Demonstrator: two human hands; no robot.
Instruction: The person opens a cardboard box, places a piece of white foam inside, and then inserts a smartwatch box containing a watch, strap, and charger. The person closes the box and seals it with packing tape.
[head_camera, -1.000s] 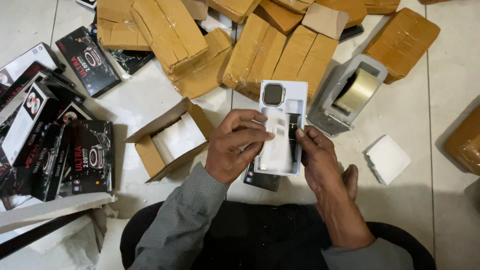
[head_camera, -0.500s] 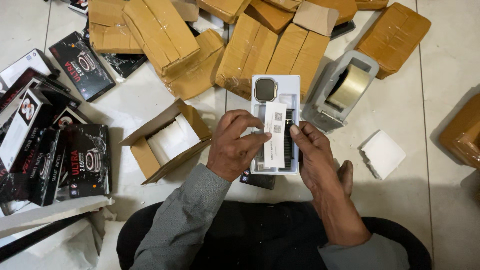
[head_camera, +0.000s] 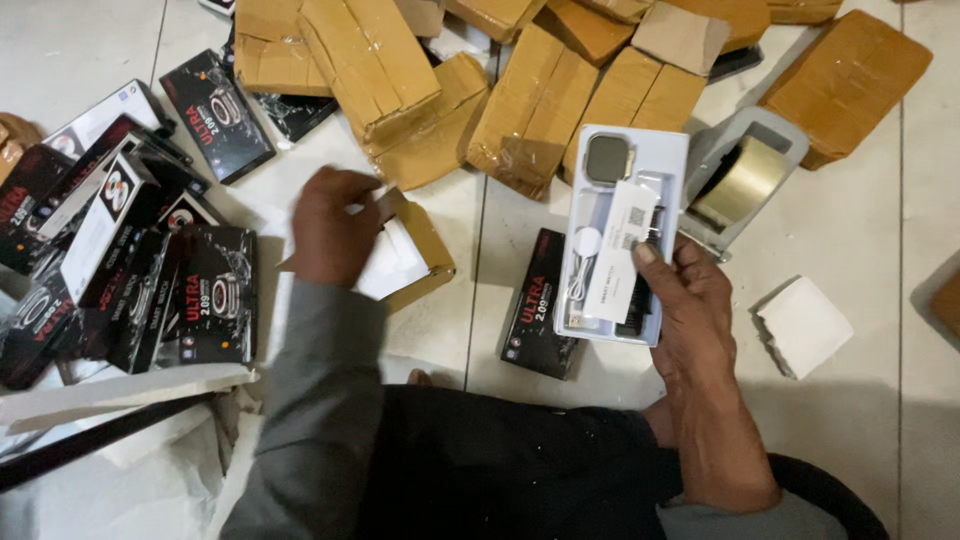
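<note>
One white tray (head_camera: 620, 235) with a smartwatch (head_camera: 607, 158), a cable and a leaflet inside is gripped by the right hand (head_camera: 690, 300), thumb pressed on top. One open cardboard box (head_camera: 405, 250), white insert showing, is clasped by the left hand (head_camera: 330, 225), fingers curled over its edge.

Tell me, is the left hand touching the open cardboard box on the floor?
Touching. The head view shows the left hand resting on the flap of the open cardboard box, with no gap, while the right hand holds the white watch tray.
</note>
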